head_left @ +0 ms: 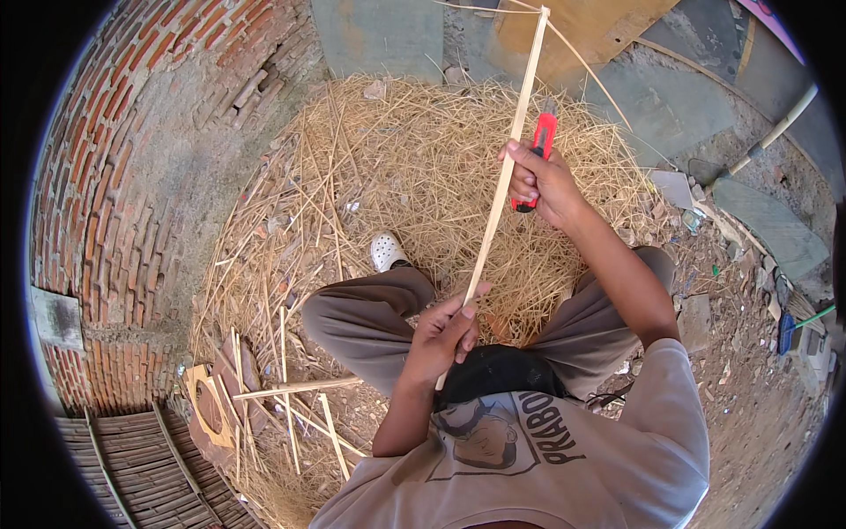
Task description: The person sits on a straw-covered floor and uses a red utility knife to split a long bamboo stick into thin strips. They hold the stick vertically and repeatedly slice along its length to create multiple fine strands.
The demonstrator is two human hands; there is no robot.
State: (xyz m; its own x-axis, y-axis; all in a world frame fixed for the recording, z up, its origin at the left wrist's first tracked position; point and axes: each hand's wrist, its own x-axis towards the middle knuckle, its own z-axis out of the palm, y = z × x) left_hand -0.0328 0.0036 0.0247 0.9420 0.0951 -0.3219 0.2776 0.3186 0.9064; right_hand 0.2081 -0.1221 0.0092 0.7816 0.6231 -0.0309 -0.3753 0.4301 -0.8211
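A long, pale bamboo strip [494, 216] slants up and away from my lap. Near its lower end my left hand [443, 338] is closed around it, the strip's tail sticking out below the fist. Farther up, my right hand [546, 183] grips a red and black utility knife [545, 134], its blade end pointing away from me. That hand's thumb and fingers also touch the strip, which runs along the knife's left side. From the strip's far tip a thin peeled sliver [589, 70] hangs down to the right. A black pad or cloth [499, 374] lies across my lap.
Straw-like shavings [423, 154] heap in front of my crossed legs. Several cut strips [295, 388] lie at lower left beside a board with a round hole [208, 406]. A brick wall [115, 194] stands left; flat grey sheets [661, 106] lie at far right.
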